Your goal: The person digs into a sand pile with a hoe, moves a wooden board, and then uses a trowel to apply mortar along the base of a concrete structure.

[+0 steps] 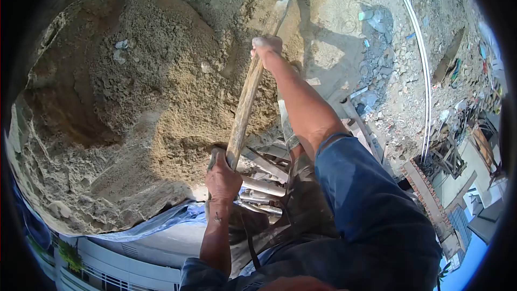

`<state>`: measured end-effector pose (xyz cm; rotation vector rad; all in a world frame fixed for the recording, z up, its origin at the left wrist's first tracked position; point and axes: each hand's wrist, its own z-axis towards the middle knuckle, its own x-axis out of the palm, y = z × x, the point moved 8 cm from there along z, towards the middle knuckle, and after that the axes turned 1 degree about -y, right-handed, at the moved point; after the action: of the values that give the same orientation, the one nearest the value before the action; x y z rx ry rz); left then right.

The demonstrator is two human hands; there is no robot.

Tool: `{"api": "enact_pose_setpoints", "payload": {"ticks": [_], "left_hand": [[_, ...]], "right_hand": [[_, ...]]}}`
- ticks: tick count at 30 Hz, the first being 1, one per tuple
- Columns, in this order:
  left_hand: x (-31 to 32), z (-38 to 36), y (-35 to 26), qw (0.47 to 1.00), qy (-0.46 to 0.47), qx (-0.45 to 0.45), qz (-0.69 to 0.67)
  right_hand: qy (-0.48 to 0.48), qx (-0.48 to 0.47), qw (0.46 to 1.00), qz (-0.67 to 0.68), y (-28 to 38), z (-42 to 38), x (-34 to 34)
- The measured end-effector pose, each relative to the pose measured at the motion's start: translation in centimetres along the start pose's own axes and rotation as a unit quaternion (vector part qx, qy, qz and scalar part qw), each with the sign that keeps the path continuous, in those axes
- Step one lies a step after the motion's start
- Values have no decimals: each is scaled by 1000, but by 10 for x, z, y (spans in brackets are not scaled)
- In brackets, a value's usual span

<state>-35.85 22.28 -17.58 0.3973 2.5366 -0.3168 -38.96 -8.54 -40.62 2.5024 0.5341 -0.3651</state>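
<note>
Blue sleeve (pixel 371 188) nearest; wooden handle (pixel 246 105): left hand (pixel 223 180) clamped round near end, right hand (pixel 266 46) clamped farther up.

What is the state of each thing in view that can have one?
Wooden handle: slanted across the view.
Left hand: closed around the handle's near end.
Right hand: closed around it, farther along.
Blade: whether loaded, unclear.
Sand pile: heaped, uneven.
Blue sheet: crumpled, along the pile's edge.
Long white pipe: lying over rubble.
</note>
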Motion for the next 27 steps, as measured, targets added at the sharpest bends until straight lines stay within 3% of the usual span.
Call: {"api": "enact_pose_setpoints", "payload": {"ticks": [3,5,8,10,12,15,17,21,24,27], "left_hand": [[-21,-38,20,999,-27,5,33],[-40,-65,31,997,34,-34,52],[-56,-104,65,997,25,-26,63],[-65,-139,88,998,7,-34,50],[-62,-196,110,999,-13,-21,48],[3,-325,186,997,4,-72,37],[7,-339,186,996,18,-83,29],[3,-344,183,992,46,-119,3],[22,-220,138,997,-43,-59,14],[18,-80,36,995,-92,36,-17]], "right_hand": [[62,89,993,34,-71,-26,13],[53,150,987,35,-101,-70,12],[57,143,987,42,-148,-108,11],[132,196,963,131,-185,-144,5],[99,235,954,157,-183,-224,-37],[171,292,927,164,-212,-337,-98],[206,316,918,120,-216,-386,-121],[213,267,929,145,-180,-354,-117],[158,201,949,183,-124,-246,-106],[105,31,966,234,-36,-114,-106]]}}
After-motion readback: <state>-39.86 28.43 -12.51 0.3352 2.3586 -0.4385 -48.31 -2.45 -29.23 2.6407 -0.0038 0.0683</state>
